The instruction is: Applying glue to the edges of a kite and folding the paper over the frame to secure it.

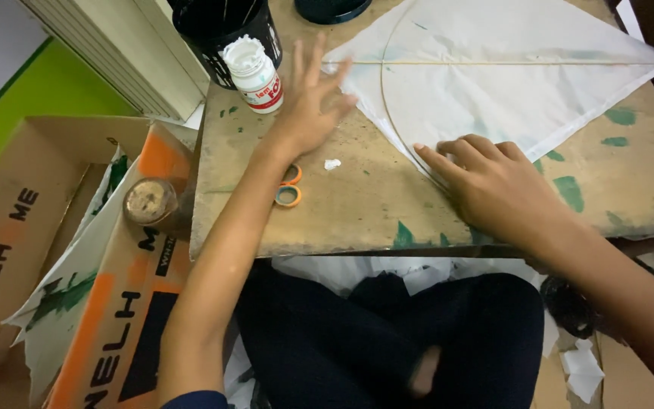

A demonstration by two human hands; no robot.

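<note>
A white paper kite (493, 76) with a thin straight stick and a curved bow stick lies on a worn wooden board (357, 204). My left hand (308, 102) is spread open, fingertips touching the kite's left corner, just right of a white glue bottle (255, 76). My right hand (486, 185) rests flat on the kite's lower edge, index finger pointing left along the curved stick. It holds nothing. Orange-handled scissors (289, 189) lie partly hidden under my left forearm.
A black container (221, 26) stands behind the glue bottle. Cardboard boxes (32, 227) with paper scraps sit at the left, with a small round jar (149, 201) on one. Green paint stains mark the board. My dark-clothed legs are below the board's front edge.
</note>
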